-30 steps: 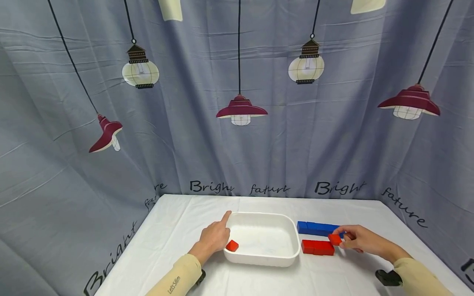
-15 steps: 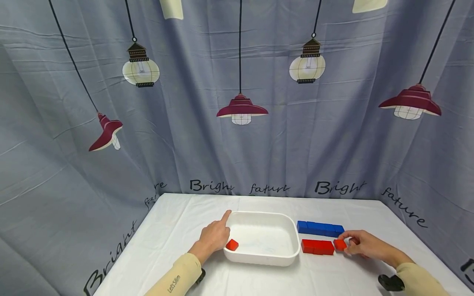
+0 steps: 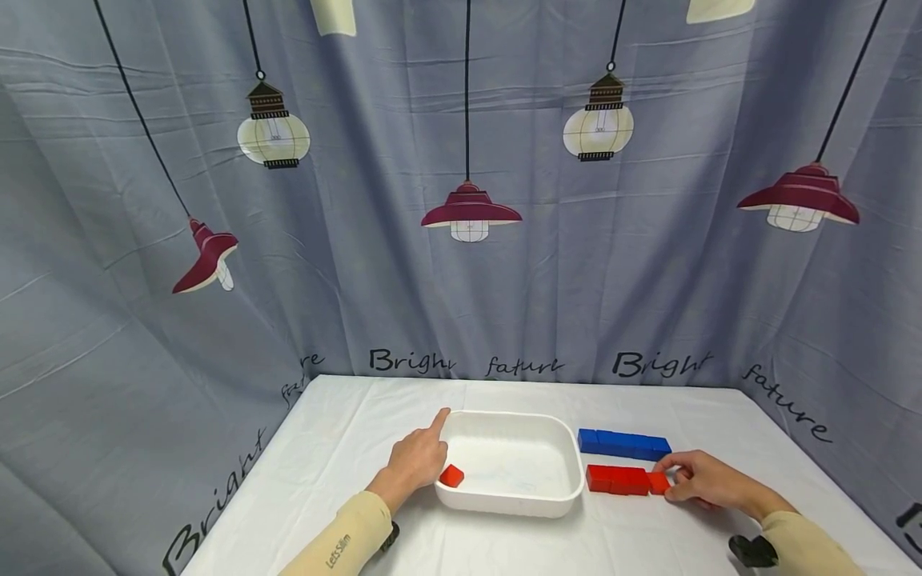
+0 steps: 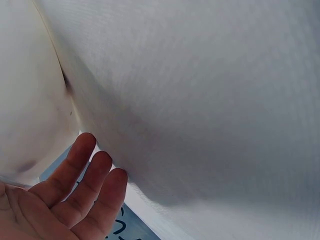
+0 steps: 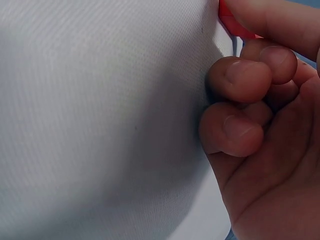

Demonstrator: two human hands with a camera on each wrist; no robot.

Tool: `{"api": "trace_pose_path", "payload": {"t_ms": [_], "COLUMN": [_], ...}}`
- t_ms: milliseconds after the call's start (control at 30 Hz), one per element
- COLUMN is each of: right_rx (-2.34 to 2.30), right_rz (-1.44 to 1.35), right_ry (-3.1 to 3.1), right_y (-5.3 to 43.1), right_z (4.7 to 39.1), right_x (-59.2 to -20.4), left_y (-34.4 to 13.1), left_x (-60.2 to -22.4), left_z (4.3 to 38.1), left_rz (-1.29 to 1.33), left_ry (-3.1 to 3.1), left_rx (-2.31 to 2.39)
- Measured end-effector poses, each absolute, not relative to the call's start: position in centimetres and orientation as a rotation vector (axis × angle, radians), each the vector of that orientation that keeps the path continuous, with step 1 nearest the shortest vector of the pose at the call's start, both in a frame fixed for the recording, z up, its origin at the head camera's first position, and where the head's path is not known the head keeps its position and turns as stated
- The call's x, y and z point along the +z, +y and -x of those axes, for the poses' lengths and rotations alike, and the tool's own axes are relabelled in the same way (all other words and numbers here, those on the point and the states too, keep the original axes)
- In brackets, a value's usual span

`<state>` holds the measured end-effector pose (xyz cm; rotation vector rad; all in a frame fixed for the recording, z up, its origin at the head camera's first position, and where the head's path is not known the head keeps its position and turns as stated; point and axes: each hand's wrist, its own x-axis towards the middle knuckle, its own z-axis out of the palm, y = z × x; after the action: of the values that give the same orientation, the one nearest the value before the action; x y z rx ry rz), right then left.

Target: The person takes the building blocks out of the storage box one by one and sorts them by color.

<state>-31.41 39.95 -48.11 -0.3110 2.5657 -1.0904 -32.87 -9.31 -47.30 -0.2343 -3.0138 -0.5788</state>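
Observation:
In the head view my right hand (image 3: 709, 484) pinches a small red block (image 3: 659, 482) between thumb and index finger. That block sits against the right end of a row of red blocks (image 3: 616, 480) on the table. The right wrist view shows the other fingers (image 5: 235, 127) curled under, near the cloth, and a bit of red at the top. My left hand (image 3: 418, 458) rests at the left side of a white tray (image 3: 513, 507), its index finger straight along the rim. Relaxed fingers (image 4: 102, 200) show beside the tray in the left wrist view. One red block (image 3: 451, 477) lies in the tray's near left corner.
Behind the red row lies a parallel row of blue blocks (image 3: 623, 444), right of the tray. A white cloth covers the table (image 3: 346, 448). A grey curtain (image 3: 461, 304) printed with lamps hangs behind it.
My right hand has lowered the red block from above the red row to its right end, then slid it left against the row. The left hand and the tray have stayed put.

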Motion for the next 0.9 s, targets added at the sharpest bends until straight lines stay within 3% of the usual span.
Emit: {"api": "trace_pose_path", "payload": {"t_ms": [900], "right_rx": [-1.191], "right_rz": [0.404], "right_ry": [2.482], "right_y": [38.4], "right_z": [31.5], "right_x": [-46.4], "left_y": [-9.4], "left_x": [-47.3], "left_z": [33.0], "left_rz": [0.241], "left_ry": [-3.007], "left_rx": [-0.556]}}
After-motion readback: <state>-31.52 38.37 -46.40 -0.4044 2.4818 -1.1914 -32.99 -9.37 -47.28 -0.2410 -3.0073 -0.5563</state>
